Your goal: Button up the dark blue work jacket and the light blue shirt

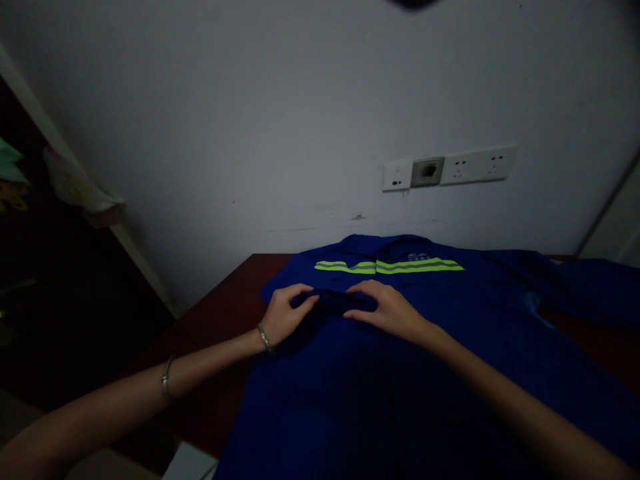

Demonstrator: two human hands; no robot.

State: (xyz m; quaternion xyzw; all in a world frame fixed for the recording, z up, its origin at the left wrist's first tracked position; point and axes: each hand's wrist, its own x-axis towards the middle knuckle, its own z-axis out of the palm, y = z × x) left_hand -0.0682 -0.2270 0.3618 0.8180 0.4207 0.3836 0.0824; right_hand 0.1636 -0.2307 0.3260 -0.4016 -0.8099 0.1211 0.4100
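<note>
A dark blue work jacket (450, 320) lies spread over the table, with a yellow-green and grey reflective stripe (420, 267) across its chest. My left hand (287, 313) pinches one end of a raised fold of the jacket's cloth between thumb and fingers. At the other end of that fold is my right hand (387, 310), thumb below and fingers above, curled around the cloth. The fold lies just under the stripe and may be part of a sleeve; I cannot tell in the shade. One jacket sleeve (595, 287) stretches out to the right.
The dark red-brown table (215, 313) stands against a pale wall (225, 133). Sockets (477, 167) are set in the wall above the jacket. A white object (190, 461) sits at the bottom left. A cloth (83, 187) hangs by a dark opening at the left.
</note>
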